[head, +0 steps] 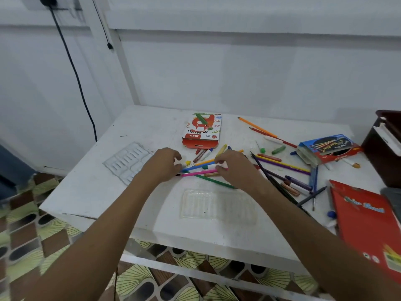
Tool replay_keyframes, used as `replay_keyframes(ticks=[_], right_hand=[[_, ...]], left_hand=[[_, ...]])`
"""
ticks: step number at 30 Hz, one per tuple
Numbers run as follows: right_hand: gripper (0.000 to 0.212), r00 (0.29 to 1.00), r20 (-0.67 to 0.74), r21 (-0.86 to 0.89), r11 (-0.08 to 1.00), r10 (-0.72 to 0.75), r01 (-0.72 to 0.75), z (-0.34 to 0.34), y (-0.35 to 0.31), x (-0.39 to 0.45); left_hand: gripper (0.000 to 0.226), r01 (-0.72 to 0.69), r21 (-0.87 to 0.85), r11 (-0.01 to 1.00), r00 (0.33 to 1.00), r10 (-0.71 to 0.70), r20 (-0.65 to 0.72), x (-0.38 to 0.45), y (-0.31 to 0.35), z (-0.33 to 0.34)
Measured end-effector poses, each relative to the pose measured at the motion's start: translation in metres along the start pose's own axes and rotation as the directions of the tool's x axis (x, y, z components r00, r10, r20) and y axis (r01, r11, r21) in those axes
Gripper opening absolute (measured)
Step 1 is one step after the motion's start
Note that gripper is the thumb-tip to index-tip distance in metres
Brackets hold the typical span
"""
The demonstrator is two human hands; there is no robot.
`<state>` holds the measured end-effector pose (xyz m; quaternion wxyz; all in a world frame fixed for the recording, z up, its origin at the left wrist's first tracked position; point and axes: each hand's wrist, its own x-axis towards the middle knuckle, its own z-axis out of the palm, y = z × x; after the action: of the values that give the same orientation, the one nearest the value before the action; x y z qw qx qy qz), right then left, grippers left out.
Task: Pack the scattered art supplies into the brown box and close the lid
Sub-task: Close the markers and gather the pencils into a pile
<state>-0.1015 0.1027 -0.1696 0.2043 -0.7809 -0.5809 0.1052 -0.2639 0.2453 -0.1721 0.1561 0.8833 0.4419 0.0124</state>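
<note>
Coloured pencils and crayons lie scattered over the white table (pixel 91 192). A small bundle of pencils (pixel 199 169), blue, pink and orange, lies between my hands at mid-table. My left hand (pixel 163 165) curls its fingers round the bundle's left ends. My right hand (pixel 233 168) pinches the right ends, a pink tip showing under its fingers. A green pencil (pixel 213 180) lies just in front of them. The brown box (pixel 382 153) stands at the table's far right edge, partly out of view.
An oil pastels carton (pixel 202 132) lies behind my hands. A blue and red pencil box (pixel 325 148) and more loose pencils (pixel 284 165) lie to the right. Two clear plastic trays (pixel 219 206) (pixel 128 161) and a red book (pixel 366 222) sit near the edges.
</note>
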Motion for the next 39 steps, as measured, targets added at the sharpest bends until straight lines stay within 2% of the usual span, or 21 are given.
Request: replay_keyframes(ticks=[4,9,15,20,25,27,29,34,39], right_hand=[[0.024,0.998,0.060,-0.062,0.998,-0.022,0.026,0.012,-0.001,0.031],[0.020,0.970,0.217,-0.265,0.963,0.110,-0.050,0.022,0.002,0.051],[0.024,0.950,0.286,-0.288,0.957,0.125,-0.039,0.019,0.004,0.054],[0.024,0.955,0.258,-0.174,0.980,0.144,-0.100,0.012,-0.001,0.046],[0.026,0.989,0.102,0.123,0.985,0.108,-0.120,0.002,-0.025,0.012],[0.026,0.990,0.105,0.224,0.967,0.099,-0.121,0.003,-0.036,-0.006],[0.030,0.980,0.172,0.280,0.948,0.101,-0.147,0.010,-0.044,-0.023],[0.044,0.948,0.252,0.384,0.879,0.195,-0.283,0.031,-0.050,-0.041],[0.042,0.939,0.257,0.421,0.848,0.228,-0.321,0.042,-0.054,-0.045]], left_hand=[[0.040,0.013,0.015,1.000,0.999,-0.014,0.045,0.019,-0.004,0.001],[0.039,-0.002,0.043,0.999,0.992,-0.003,0.128,0.030,-0.001,0.003],[0.029,0.005,0.069,0.998,0.985,-0.017,0.174,0.033,-0.002,0.009],[0.028,0.021,0.031,0.999,0.993,-0.025,0.112,0.026,0.003,0.011],[0.027,0.011,-0.130,0.991,0.994,-0.025,-0.107,-0.008,0.013,0.000],[0.022,-0.005,-0.185,0.983,0.985,-0.027,-0.170,-0.032,0.012,-0.001],[0.019,0.014,-0.241,0.970,0.988,-0.051,-0.148,-0.056,0.009,0.004],[0.016,0.110,-0.370,0.922,0.994,-0.094,0.062,-0.091,0.001,0.019],[0.018,0.133,-0.394,0.910,0.991,-0.127,0.042,-0.096,0.002,0.029]])
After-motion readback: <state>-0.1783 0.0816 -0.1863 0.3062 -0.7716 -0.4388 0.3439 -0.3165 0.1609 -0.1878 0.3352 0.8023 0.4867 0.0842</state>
